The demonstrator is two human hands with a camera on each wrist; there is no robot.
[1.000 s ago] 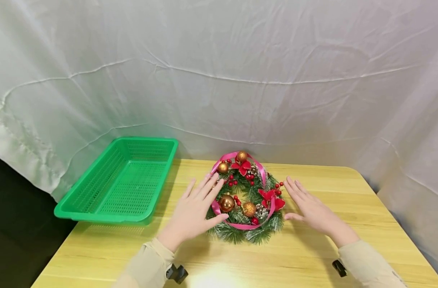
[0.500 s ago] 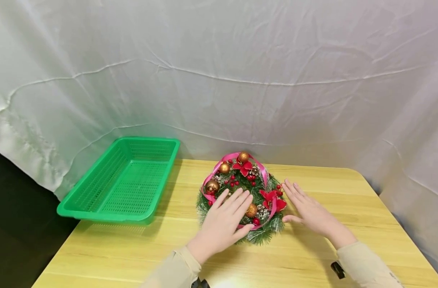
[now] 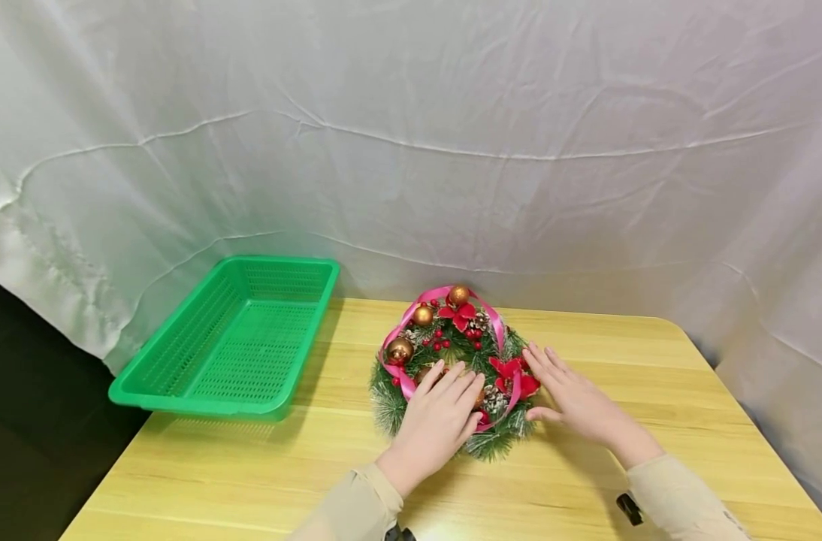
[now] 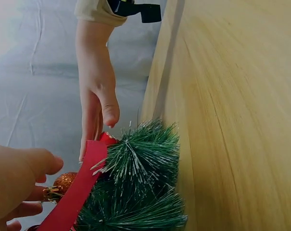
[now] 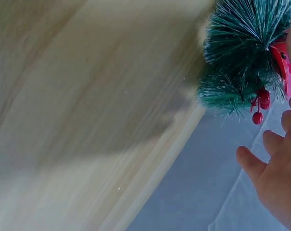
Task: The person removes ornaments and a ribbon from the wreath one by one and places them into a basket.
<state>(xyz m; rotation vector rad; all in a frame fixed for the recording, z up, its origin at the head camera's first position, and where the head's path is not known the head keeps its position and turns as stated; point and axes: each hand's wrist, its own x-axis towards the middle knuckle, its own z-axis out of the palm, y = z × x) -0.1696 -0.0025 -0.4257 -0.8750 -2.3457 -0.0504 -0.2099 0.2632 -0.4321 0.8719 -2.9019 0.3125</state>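
Note:
A green pine wreath [image 3: 388, 402] with frosted tips lies on the table. A pink ribbon [image 3: 497, 330], red flowers [image 3: 512, 376], red berries, pine cones and gold balls [image 3: 400, 351] decorate it. My left hand [image 3: 434, 424] is over the wreath's front part, fingers loosely bent, partly hiding a ball and berries. In the left wrist view, its thumb and fingers are near a glittery orange ball [image 4: 64, 182]; no grip on it shows. My right hand [image 3: 580, 406] has its fingers extended at the wreath's right side, by the red flower. Whether its fingertips touch is unclear.
A green perforated plastic basket [image 3: 242, 361] stands at the left of the wooden table [image 3: 654, 361], partly over its left edge. Behind the table hangs a pale grey cloth [image 3: 411, 150]. A dark area [image 3: 32, 421] lies beyond the table's left edge.
My left hand has moved right from the wreath's left side to over its front, its fingers now more bent, uncovering the left ball. My right hand has shifted slightly left, toward the red flower.

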